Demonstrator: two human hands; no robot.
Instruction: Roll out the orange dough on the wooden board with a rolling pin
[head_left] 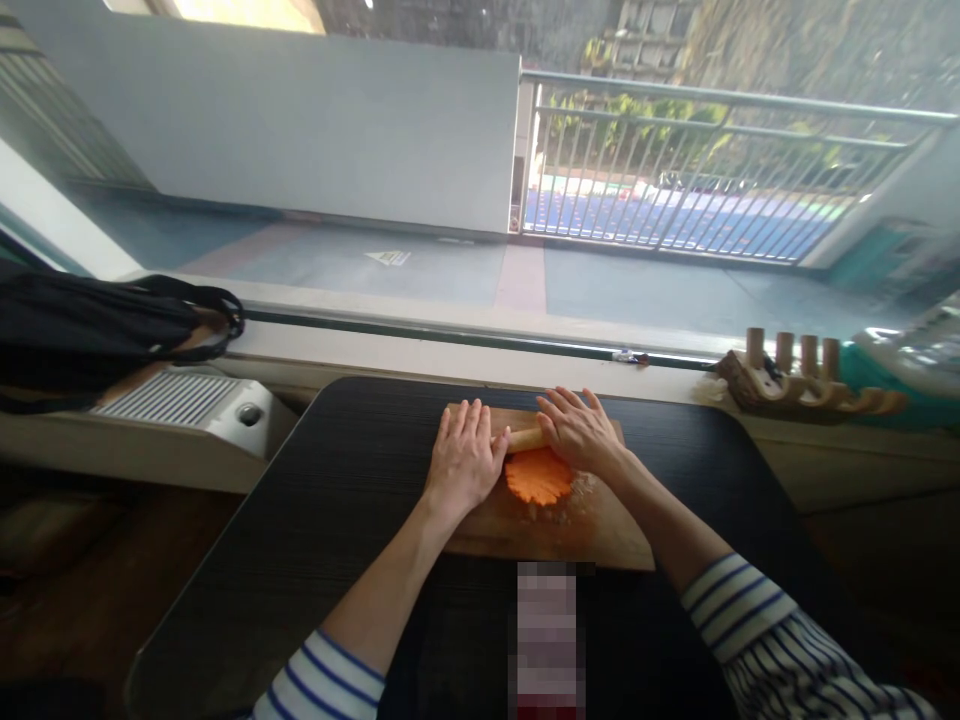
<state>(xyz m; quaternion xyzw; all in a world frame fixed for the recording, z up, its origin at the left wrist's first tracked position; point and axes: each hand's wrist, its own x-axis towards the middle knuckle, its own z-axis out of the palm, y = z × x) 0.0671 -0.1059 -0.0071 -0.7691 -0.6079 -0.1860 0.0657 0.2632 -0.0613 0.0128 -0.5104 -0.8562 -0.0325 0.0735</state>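
Observation:
A light wooden rolling pin (526, 440) lies across the far part of a wooden board (551, 548). My left hand (463, 460) rests flat over its left end, the fingers stretched out and the thumb against the pin. Over the right end lies my right hand (579, 432), its fingers extended and slightly apart. Both palms hide the ends of the pin. Just below the pin is a flattened round of orange dough (538, 478) with a ragged, cracked near edge. Smears and small crumbs mark the board to the right of the dough and below it.
The board sits on a black table (300, 560) with rounded corners, close to a window sill (420, 357). A dark bag (97, 325) lies left above a white vented unit (176, 400). On the right sill stand a wooden pegged rack (810, 385) and a large clear container (919, 350).

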